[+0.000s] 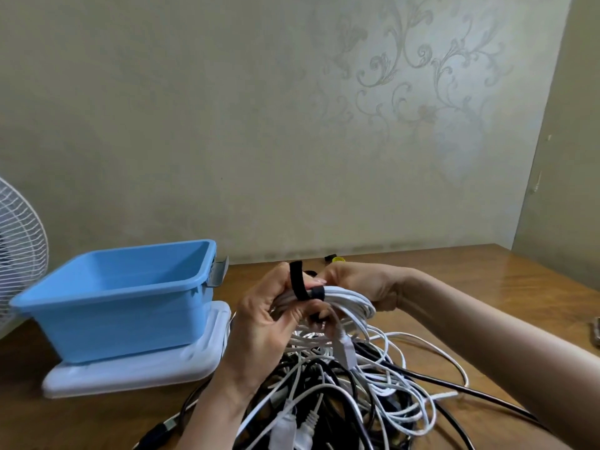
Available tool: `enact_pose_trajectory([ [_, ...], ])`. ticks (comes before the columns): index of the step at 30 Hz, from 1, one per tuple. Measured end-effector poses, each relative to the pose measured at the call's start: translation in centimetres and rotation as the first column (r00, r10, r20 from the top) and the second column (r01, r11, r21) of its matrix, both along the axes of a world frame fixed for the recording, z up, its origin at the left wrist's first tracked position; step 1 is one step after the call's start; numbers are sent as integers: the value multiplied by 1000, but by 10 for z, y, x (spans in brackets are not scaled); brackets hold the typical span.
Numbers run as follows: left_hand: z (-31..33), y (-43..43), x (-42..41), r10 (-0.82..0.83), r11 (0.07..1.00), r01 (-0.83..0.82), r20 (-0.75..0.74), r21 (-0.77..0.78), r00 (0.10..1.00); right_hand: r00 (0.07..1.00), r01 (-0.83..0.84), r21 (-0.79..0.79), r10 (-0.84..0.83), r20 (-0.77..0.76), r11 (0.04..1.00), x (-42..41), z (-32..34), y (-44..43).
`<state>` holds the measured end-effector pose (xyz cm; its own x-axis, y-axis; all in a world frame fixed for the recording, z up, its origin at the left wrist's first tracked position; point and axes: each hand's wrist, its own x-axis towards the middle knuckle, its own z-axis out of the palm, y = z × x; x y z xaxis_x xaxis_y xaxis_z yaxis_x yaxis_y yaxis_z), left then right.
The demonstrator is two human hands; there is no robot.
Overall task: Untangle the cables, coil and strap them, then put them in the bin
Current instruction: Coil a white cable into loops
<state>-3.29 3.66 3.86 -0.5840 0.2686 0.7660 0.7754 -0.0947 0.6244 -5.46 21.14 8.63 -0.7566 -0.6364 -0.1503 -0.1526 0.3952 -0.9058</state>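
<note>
Both hands are up over the brown wooden worktop (487, 287), working on one coiled white cable bundle (352, 300). The left hand (259, 323) has its fingers (293, 315) curled round the coil's left end, thumb side up. A black fabric strap (296, 280) sticks up by that hand & wraps over the coil – pinned there under the same grip. The right hand (360, 282) clenches the coil's right end, knuckles up, fingers tucked under the loops. A white plug end (349, 349) hangs down from the coil.

Right below the hands – a tangled heap of black and white cables (341, 394), spread over the near middle of the worktop, w/ loose strands trailing right & toward the near edge.

The blue rectangular plastic bin (113, 306) is at left, apart from the coil, sitting on a flat white plastic lid (136, 371); a grey clip handle (219, 271) shows at its right rim. A white wire-cage fan (19, 248) stands at the far-left edge, behind the bin. A small yellow-and-black object (334, 258) lies at the far side by the patterned beige wall (292, 125) – too small to tell what.
</note>
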Motion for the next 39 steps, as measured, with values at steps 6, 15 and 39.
enact_pose_trajectory([
  [6,-1,-1,-4,32,999,-32,4,2,999,969,152,-6,-151,-196,988,2,10,-1],
  [15,-1,2,-4,63,998,-64,47,20,997,770,350,-158,-380,-512,923,23,28,-18],
  [39,1,10,4,44,910,-191,372,367,927,321,147,-460,-482,-815,876,42,-36,-29],
])
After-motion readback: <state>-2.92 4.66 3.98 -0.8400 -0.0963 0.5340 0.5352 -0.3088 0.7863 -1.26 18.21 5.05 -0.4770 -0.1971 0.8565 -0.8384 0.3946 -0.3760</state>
